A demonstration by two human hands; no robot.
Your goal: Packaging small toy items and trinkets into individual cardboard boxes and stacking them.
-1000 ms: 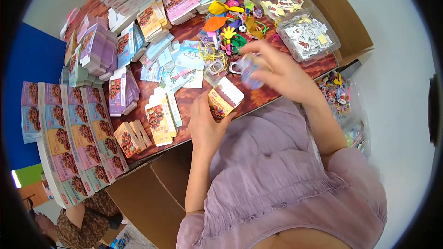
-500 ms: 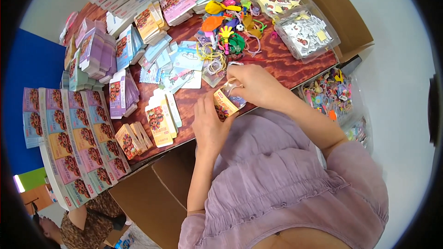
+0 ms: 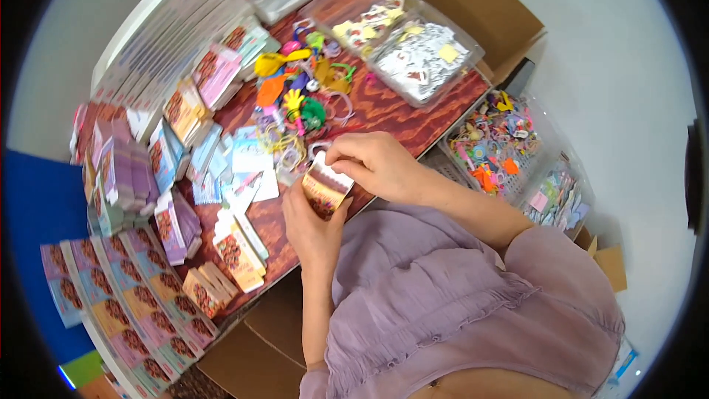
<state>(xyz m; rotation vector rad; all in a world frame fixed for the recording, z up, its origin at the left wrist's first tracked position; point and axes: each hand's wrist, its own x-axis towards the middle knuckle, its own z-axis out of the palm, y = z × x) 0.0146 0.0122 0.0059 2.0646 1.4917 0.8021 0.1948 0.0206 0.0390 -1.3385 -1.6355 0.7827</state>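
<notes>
A small yellow-orange cardboard box (image 3: 323, 196) is held near the table's front edge, its white lining showing at the raised top end. My left hand (image 3: 313, 227) wraps round it, thumb on the near side and fingers on the far side. At the top, my right hand (image 3: 380, 168) is closed in a pinch on the white flap; its fingertips are partly hidden. Just beyond lies a heap of small toys (image 3: 299, 96), with yellow elastic loops and clear rings. Pale blue cards and packets (image 3: 247, 159) lie to the left of the box.
Flat yellow boxes (image 3: 240, 255) and purple ones (image 3: 175, 229) stand in stacks at left, beside printed display cartons (image 3: 133, 299). A clear tray (image 3: 425, 59) of small packets sits at the far right. Below the table's right edge is a clear bin (image 3: 484, 144) of trinkets.
The view has swung to the right. My right hand was holding a clear crinkled packet at the box's mouth; now that packet is out of sight and the hand pinches the box's flap.
</notes>
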